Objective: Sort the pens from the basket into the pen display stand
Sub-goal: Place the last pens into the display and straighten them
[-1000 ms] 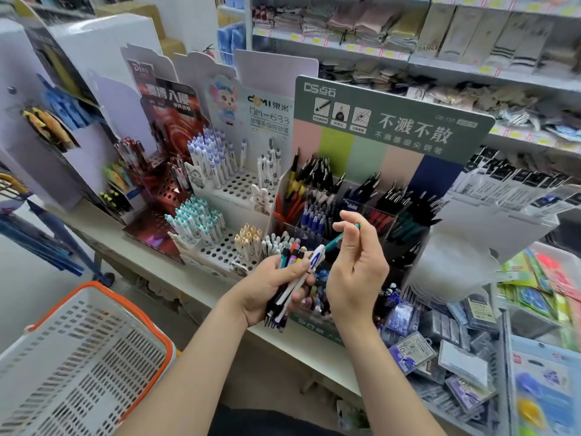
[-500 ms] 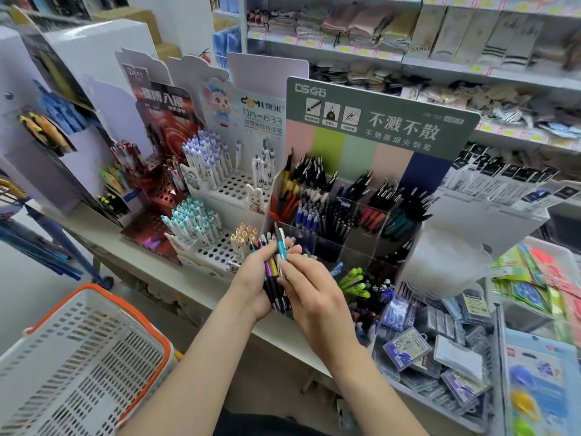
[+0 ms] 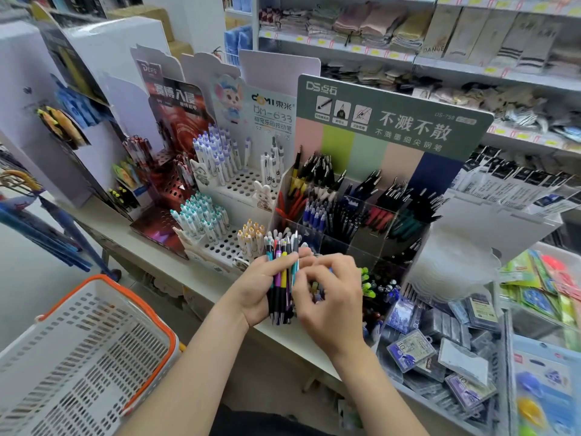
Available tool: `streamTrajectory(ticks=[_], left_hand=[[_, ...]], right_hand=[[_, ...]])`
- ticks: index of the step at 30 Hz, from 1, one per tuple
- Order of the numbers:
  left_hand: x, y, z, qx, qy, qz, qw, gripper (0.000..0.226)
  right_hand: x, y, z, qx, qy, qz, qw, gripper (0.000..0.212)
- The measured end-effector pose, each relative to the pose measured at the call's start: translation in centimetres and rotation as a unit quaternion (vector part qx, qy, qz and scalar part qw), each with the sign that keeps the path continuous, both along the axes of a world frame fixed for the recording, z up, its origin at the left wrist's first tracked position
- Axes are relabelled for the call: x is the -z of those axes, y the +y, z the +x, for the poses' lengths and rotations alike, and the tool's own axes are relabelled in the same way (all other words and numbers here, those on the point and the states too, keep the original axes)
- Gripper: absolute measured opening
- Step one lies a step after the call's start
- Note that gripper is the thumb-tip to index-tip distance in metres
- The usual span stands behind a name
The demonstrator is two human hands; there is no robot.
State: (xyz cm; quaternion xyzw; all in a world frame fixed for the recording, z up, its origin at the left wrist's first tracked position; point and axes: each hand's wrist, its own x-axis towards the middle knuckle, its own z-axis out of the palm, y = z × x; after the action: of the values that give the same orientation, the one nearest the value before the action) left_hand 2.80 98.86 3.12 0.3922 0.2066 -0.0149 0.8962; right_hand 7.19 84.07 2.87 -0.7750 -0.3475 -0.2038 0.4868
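pen display stand (image 3: 393,118) header: DS点石, 不溅不散 | white stand card (image 3: 272,112): DOMI 東米, DM-633 | red card (image 3: 151,70): DERS

Left forearm (image 3: 188,369) and right forearm (image 3: 377,391) bare, rising from lower edge, converging at centre. Left hand (image 3: 259,289): fingers curled round upright bundle of multicoloured plastic click pens (image 3: 280,280), thumb across front. Right hand (image 3: 330,306): back toward camera, fingers bent, close against left fingertips. Thumb and index seemingly pinch teal-barrelled plastic pen (image 3: 295,268) at bundle's right edge; grip partly hidden.
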Motion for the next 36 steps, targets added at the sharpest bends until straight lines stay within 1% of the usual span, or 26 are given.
streamTrajectory(ticks=[2, 4, 5, 7, 8, 9, 10, 11, 12, 16, 20, 23, 25, 26, 27, 28, 30, 32, 34, 36], left_hand=[[0.0, 0.1, -0.4, 0.04, 0.005, 0.021, 0.999, 0.047], [-0.2, -0.1, -0.8, 0.063, 0.011, 0.024, 0.998, 0.051], [-0.2, -0.2, -1.0, 0.073, 0.007, 0.024, 0.997, 0.048], [-0.4, -0.3, -1.2, 0.09, -0.003, 0.022, 0.996, 0.035], [-0.5, -0.3, -1.3, 0.099, -0.007, 0.023, 0.995, 0.027], [-0.7, -0.2, -1.3, 0.111, -0.01, 0.029, 0.993, 0.021], [-0.8, -0.1, -1.3, 0.125, -0.014, 0.036, 0.991, 0.018], [-0.9, 0.0, -1.3, 0.136, -0.019, 0.039, 0.99, 0.017], [-1.0, 0.1, -1.3, 0.142, -0.024, 0.037, 0.989, 0.017], [-0.9, 0.1, -1.1, 0.128, -0.025, 0.036, 0.991, 0.018], [-1.0, 0.0, -1.0, 0.126, -0.019, 0.063, 0.99, 0.016], [-0.7, -0.2, -1.1, 0.151, -0.014, 0.083, 0.985, 0.016], [-0.3, -0.5, -1.2, 0.157, -0.01, 0.092, 0.983, 0.021], [-0.1, -0.5, -1.3, 0.157, -0.007, 0.098, 0.983, 0.021], [0.1, -0.5, -1.3, 0.155, -0.006, 0.103, 0.982, 0.02], [0.2, -0.6, -1.3, 0.15, -0.004, 0.105, 0.983, 0.019], [0.3, -0.5, -1.2, 0.125, -0.001, 0.101, 0.987, 0.019], [0.5, -0.5, -0.9, 0.077, 0.004, 0.075, 0.994, 0.026], [0.6, -0.5, -0.4, 0.024, 0.005, 0.053, 0.998, 0.035], [0.6, -0.4, 0.0, -0.005, 0.0, 0.047, 0.999, 0.03]], right_hand=[[-0.9, 0.7, 0.8, 0.017, 0.097, 0.01, 0.995, 0.007], [-1.7, 1.2, 2.1, -0.012, 0.205, -0.053, 0.977, 0.019], [-2.0, 1.3, 2.7, -0.041, 0.247, -0.096, 0.963, 0.023], [-3.0, 1.2, 3.6, -0.084, 0.297, -0.152, 0.939, 0.014], [-3.5, 1.2, 3.9, -0.101, 0.335, -0.15, 0.925, 0.012], [-3.9, 1.1, 4.2, -0.115, 0.384, -0.13, 0.907, 0.014], [-4.4, 1.0, 4.4, -0.131, 0.429, -0.106, 0.888, 0.015], [-4.6, 1.0, 4.4, -0.141, 0.452, -0.091, 0.876, 0.016], [-4.8, 1.0, 4.5, -0.142, 0.451, -0.087, 0.877, 0.017], [-4.5, 2.0, 4.2, -0.092, 0.403, -0.082, 0.907, 0.02], [-3.7, 2.4, 4.1, -0.075, 0.43, -0.039, 0.899, 0.019], [-2.9, 2.3, 4.9, -0.023, 0.389, -0.04, 0.92, 0.018], [-3.1, 2.1, 5.2, 0.002, 0.376, 0.011, 0.926, 0.019], [-3.3, 2.0, 5.2, 0.01, 0.362, 0.062, 0.93, 0.019], [-3.7, 1.8, 5.0, 0.02, 0.332, 0.117, 0.936, 0.018], [-4.0, 1.5, 4.8, 0.033, 0.284, 0.161, 0.945, 0.017], [-4.4, 1.1, 4.3, 0.043, 0.178, 0.199, 0.963, 0.012], [-3.9, 0.7, 3.7, 0.01, 0.089, 0.171, 0.981, 0.01], [-2.6, 0.3, 2.6, -0.04, 0.014, 0.117, 0.992, 0.015], [-1.0, 0.0, 1.6, -0.094, 0.002, 0.065, 0.993, 0.022]])
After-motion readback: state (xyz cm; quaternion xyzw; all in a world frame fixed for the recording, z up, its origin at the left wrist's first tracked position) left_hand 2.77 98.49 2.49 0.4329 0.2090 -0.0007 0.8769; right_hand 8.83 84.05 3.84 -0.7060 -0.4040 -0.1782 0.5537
